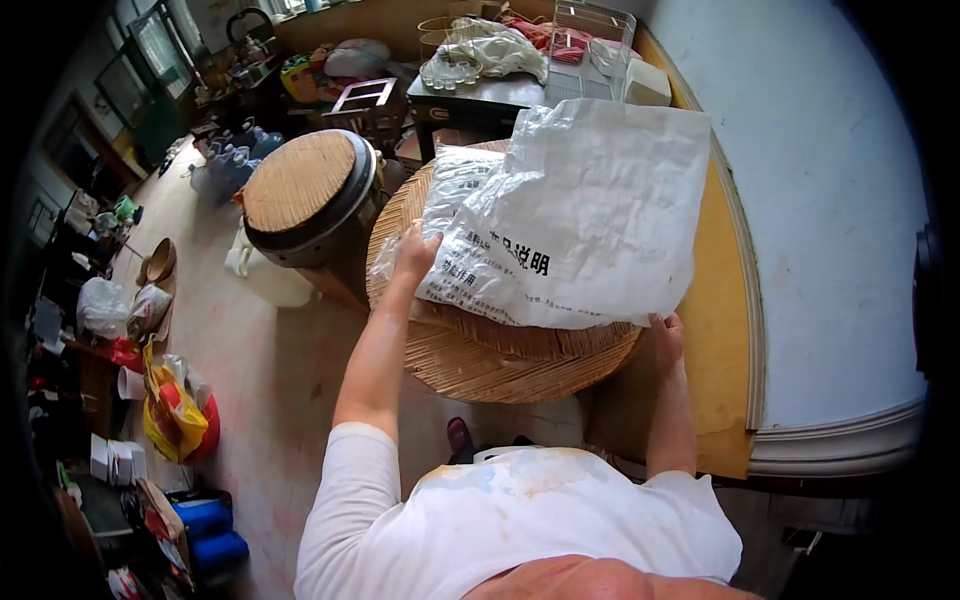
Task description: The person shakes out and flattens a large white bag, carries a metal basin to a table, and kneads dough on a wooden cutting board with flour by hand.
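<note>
A large white plastic bag (pixel 610 200) with black printed characters is spread above a round woven lid (pixel 500 368). My left hand (pixel 415 250) is closed on the bag's crumpled left side, near its lower left part. At the bag's lower right corner, my right hand (pixel 668 338) pinches the edge between thumb and fingers. The bag's left part is wrinkled and shiny, while its right part lies flatter. Much of the woven surface is hidden under the bag.
Left of the bag stands a round container with a woven top (pixel 300 180). A dark table (pixel 480 92) with glassware and a wire basket is behind. A wall (pixel 810 200) rises at the right. A yellow bag (pixel 170 405) and other goods lie on the left.
</note>
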{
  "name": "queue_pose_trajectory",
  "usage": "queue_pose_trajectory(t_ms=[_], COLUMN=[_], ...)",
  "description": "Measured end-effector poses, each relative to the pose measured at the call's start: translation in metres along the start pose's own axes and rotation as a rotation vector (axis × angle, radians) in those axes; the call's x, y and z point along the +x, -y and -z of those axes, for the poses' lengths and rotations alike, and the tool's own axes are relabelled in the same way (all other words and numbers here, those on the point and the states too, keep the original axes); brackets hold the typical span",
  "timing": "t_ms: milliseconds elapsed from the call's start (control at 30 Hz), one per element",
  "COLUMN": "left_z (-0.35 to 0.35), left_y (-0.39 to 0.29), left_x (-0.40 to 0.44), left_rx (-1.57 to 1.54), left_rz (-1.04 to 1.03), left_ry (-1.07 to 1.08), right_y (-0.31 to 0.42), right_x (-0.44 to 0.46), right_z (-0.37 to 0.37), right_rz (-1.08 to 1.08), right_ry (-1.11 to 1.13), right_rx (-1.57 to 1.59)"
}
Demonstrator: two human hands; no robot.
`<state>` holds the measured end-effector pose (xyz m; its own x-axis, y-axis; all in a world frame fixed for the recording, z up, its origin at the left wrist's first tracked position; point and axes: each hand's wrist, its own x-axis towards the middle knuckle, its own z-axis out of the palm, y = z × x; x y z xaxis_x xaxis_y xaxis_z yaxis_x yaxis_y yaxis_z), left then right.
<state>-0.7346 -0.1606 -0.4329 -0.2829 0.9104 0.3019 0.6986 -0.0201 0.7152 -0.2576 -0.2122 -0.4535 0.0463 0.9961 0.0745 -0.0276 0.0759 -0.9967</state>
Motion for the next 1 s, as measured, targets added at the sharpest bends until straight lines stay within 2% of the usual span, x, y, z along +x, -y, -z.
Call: queue_pose_trajectory(t_ms=[67, 100, 200, 233, 267, 333, 400, 467, 500, 567, 633, 667, 733, 767, 800, 833, 867, 933, 967, 1000], left_z=[-0.013, -0.017, -0.033, -0.07, -0.059, -0.018, 0.0, -0.02, -0.011, 0.017, 0.034, 0.031, 0.03, 0.025, 0.018, 0.012, 0.004, -0.024, -0.039, -0.055], left_y=[0.005, 0.009, 0.009, 0.06, 0.055, 0.021, 0.029, 0.105, 0.091, 0.065, 0.064, 0.07, 0.045, 0.034, 0.021, 0.001, -0.013, -0.025, -0.028, -0.027], left_x=[0.015, 0.015, 0.019, 0.032, 0.025, 0.002, -0.029, -0.072, -0.089, -0.092, -0.086, -0.077, -0.051, -0.039, -0.028, -0.017, -0.006, 0.02, 0.026, 0.032], left_rx=[0.057, 0.055, -0.304, -0.24, -0.239, -0.658, -0.887, -0.606, -0.529, -0.433, -0.546, -0.563, 0.071, 0.189, 0.305, 0.333, 0.36, 0.458, 0.46, 0.549], left_rz=[0.293, 0.29, 0.324, 0.445, 0.456, 0.273, 0.478, 0.562, 0.602, 0.641, 0.771, 0.75, 0.436, 0.175, -0.088, -0.141, -0.192, -0.122, -0.117, -0.202], left_ry=[0.269, 0.28, 0.393, 0.568, 0.581, 0.211, -0.029, -0.047, -0.009, 0.044, 0.282, 0.227, 0.05, -0.007, -0.062, 0.004, 0.071, 0.283, 0.286, 0.325], right_y=[-0.006, -0.007, -0.006, -0.013, -0.024, -0.038, -0.043, -0.025, -0.017, -0.03, -0.036, -0.035, -0.002, 0.001, 0.002, 0.005, 0.013, 0.029, 0.028, 0.026], right_x=[0.001, -0.001, 0.015, 0.021, 0.022, 0.025, 0.035, 0.039, 0.044, 0.052, 0.055, 0.061, 0.071, 0.078, 0.083, 0.088, 0.092, 0.097, 0.101, 0.105], right_z=[-0.005, -0.008, -0.005, 0.004, 0.013, 0.026, 0.026, 0.006, 0.001, 0.012, 0.027, 0.032, 0.009, 0.0, -0.006, -0.014, -0.026, -0.051, -0.059, -0.069], right_rz=[-0.036, -0.04, -0.08, -0.093, -0.112, -0.192, -0.259, -0.451, -0.526, -0.47, -0.376, -0.374, -0.311, -0.307, 0.012, 0.345, 0.346, 0.552, 0.549, 0.53], right_ry=[-0.08, -0.09, -0.129, -0.139, -0.15, -0.19, -0.226, -0.098, -0.013, 0.015, 0.054, 0.058, -0.094, -0.088, -0.051, -0.012, -0.007, 0.098, 0.104, 0.19], right_rx=[-0.065, -0.069, -0.091, -0.147, -0.2, -0.208, -0.207, -0.737, -0.77, -0.703, -0.544, -0.55, -0.388, -0.388, -0.754, -1.108, -1.109, -1.379, -1.377, -1.462])
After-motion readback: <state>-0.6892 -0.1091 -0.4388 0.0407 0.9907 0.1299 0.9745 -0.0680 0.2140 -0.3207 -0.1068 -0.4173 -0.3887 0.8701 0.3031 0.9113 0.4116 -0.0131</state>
